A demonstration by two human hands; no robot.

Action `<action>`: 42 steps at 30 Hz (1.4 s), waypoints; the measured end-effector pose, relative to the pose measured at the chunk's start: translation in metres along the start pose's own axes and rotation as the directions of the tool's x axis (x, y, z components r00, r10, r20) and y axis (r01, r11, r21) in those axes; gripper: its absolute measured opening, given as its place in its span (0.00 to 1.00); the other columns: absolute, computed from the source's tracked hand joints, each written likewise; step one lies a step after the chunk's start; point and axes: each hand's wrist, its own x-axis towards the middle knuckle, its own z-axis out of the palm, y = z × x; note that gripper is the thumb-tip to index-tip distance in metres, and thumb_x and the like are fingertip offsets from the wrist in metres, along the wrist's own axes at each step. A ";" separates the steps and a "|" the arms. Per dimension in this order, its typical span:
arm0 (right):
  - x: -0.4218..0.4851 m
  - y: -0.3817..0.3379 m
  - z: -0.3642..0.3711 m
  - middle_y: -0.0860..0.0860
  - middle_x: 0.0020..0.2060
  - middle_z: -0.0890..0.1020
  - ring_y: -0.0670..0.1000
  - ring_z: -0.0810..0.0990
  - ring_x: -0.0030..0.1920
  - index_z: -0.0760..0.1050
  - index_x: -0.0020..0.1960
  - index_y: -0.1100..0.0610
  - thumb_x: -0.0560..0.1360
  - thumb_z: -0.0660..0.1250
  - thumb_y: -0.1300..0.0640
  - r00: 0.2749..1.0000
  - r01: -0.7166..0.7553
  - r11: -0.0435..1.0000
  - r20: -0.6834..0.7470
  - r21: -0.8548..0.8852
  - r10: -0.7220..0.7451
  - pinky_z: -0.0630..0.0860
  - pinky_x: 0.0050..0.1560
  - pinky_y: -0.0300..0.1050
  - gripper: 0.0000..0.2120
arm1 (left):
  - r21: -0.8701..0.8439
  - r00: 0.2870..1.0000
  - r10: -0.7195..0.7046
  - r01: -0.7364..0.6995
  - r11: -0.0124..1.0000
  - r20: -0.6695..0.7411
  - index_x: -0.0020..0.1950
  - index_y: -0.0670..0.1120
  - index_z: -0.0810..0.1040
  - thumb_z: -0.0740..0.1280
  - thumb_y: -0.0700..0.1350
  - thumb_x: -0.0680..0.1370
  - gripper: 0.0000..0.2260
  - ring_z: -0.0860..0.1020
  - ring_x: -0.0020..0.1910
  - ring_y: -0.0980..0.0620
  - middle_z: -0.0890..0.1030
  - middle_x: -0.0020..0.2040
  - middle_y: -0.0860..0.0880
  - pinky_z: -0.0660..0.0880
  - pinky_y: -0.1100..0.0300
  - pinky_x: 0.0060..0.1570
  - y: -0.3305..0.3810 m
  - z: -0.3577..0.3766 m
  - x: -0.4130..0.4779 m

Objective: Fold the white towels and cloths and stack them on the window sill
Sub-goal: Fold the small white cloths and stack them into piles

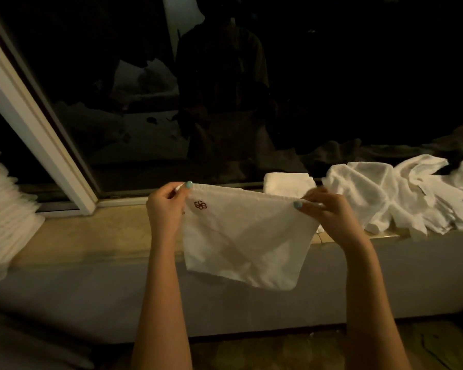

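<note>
A white cloth (245, 236) with a small red flower emblem near its top left corner hangs in the air in front of the window sill (91, 236). My left hand (165, 209) pinches its upper left corner and my right hand (329, 209) pinches its upper right corner, so the top edge is stretched between them. The cloth looks doubled over, with its lower edge hanging below the sill. A folded white towel (288, 182) lies on the sill just behind the cloth.
A heap of unfolded white towels and cloths (401, 196) covers the sill on the right. A tall stack of folded white linen (3, 209) stands at the left end. Dark window glass (251, 89) and a white frame (35, 140) rise behind the sill.
</note>
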 end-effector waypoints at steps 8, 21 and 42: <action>-0.009 -0.016 -0.008 0.48 0.31 0.80 0.46 0.79 0.32 0.80 0.36 0.54 0.66 0.73 0.46 0.998 -0.007 0.863 0.051 0.506 -0.022 0.76 0.33 0.38 0.11 | -0.176 0.974 -0.122 0.156 0.972 0.189 0.45 0.48 0.79 0.70 0.46 0.76 0.03 0.82 0.44 0.53 0.82 0.43 0.48 0.80 0.59 0.46 0.010 -0.003 -0.003; -0.016 -0.035 0.020 0.56 0.43 0.83 0.50 0.82 0.44 0.83 0.47 0.58 0.73 0.68 0.51 0.965 0.010 0.990 0.256 0.144 -0.047 0.80 0.47 0.45 0.12 | -0.285 0.887 0.017 0.130 0.950 0.461 0.47 0.50 0.82 0.70 0.38 0.75 0.07 0.81 0.51 0.52 0.83 0.48 0.50 0.79 0.60 0.48 0.037 0.016 -0.027; -0.030 -0.027 0.032 0.56 0.45 0.84 0.53 0.84 0.45 0.78 0.47 0.57 0.75 0.68 0.55 0.966 -0.231 0.916 0.188 0.327 0.176 0.82 0.46 0.46 0.05 | -0.198 0.728 0.062 0.103 0.975 0.683 0.43 0.48 0.81 0.74 0.37 0.71 0.07 0.81 0.46 0.56 0.83 0.42 0.52 0.78 0.62 0.50 0.042 0.029 -0.052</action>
